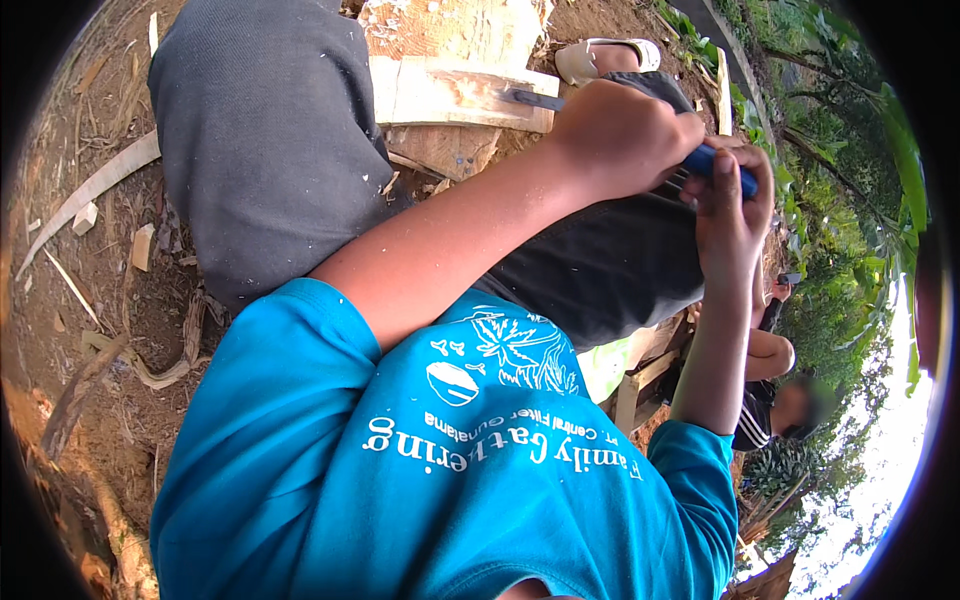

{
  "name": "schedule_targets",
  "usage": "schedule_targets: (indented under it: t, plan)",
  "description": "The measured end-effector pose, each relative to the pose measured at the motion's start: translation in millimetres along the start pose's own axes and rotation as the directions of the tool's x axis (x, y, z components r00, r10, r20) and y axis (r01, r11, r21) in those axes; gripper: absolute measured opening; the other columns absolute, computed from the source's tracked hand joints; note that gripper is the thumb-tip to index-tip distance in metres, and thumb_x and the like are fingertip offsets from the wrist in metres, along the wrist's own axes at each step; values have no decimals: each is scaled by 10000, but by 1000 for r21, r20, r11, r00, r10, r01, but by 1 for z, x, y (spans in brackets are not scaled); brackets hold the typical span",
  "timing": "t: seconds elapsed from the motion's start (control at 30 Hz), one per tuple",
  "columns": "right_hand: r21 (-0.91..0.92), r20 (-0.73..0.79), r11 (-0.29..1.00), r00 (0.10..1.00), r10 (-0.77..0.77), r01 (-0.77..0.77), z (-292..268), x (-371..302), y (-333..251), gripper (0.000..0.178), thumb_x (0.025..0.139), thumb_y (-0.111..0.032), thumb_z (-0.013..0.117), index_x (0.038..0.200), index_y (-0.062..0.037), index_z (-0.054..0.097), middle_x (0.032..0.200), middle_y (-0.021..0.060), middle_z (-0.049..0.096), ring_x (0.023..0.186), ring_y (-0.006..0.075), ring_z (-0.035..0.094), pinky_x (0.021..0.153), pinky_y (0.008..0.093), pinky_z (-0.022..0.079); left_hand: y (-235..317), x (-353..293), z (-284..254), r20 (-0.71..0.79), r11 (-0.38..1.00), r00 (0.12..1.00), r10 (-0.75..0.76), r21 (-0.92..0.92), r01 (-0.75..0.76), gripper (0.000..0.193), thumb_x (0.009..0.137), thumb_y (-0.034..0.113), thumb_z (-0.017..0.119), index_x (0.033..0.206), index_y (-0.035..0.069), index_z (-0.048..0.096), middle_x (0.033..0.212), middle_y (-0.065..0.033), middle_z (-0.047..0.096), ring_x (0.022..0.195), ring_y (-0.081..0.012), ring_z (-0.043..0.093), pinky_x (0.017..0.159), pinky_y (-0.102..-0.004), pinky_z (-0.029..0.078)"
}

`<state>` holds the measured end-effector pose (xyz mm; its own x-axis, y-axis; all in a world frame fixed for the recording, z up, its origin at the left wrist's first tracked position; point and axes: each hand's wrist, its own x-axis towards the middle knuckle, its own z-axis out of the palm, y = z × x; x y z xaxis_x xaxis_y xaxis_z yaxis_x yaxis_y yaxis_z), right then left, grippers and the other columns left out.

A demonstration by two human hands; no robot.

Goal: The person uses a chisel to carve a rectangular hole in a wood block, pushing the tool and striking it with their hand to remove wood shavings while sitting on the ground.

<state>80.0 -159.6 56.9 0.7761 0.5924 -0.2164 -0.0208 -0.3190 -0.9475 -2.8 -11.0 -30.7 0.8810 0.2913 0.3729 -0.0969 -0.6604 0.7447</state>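
Left hand [628, 142] and right hand [738, 205] have fingers wrapped around a blue-handled tool [701, 158], probably carving the far wood [440, 92]; next seems to call for steady pressure.

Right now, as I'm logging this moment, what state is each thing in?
Left hand: closed around the tool.
Right hand: fingers curled on the handle's end.
Blue-handled tool: held in both hands.
Blade: exposed, over the pale board; contact unclear.
Pale board: lying across wider wood.
Curved wood strip: bowed.
Trousers: flecked with pale bits.
Pale shoe: worn.
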Motion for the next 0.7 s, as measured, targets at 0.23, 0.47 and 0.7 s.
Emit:
schedule_targets:
  t: [0.23, 0.47, 0.7]
  plan:
    - [108, 32, 984, 990, 140, -143, 3, 6, 22, 177, 1048, -174, 645, 1073, -12, 579, 1123, 102, 695, 792, 126, 693, 713, 269, 589, -12, -7, 3, 48, 996, 999, -14, 94, 9, 161, 809, 277, 765, 878, 153, 688, 709, -75, 720, 674, -270, 743, 560, -406, 574]
    - [23, 4, 999, 999, 49, -50, 8, 7, 9, 194, 1022, -193, 692, 1049, -19, 612, 1009, 75, 704, 731, 114, 686, 655, 255, 573, -9, -2, -2, 68, 999, 998, -1, 34, -2, 181, 798, 256, 767, 909, 150, 671, 821, -94, 748, 731, -290, 748, 596, -427, 584]
    - [-314, 64, 937, 989, -136, 150, 36, 7, -62, 196, 1000, -194, 725, 969, -23, 635, 768, 19, 658, 634, 61, 618, 571, 209, 505, 1, 7, -17, -238, 984, 971, 3, -175, -45, 243, 769, 239, 777, 929, 116, 642, 829, -107, 690, 770, -337, 720, 641, -462, 575]
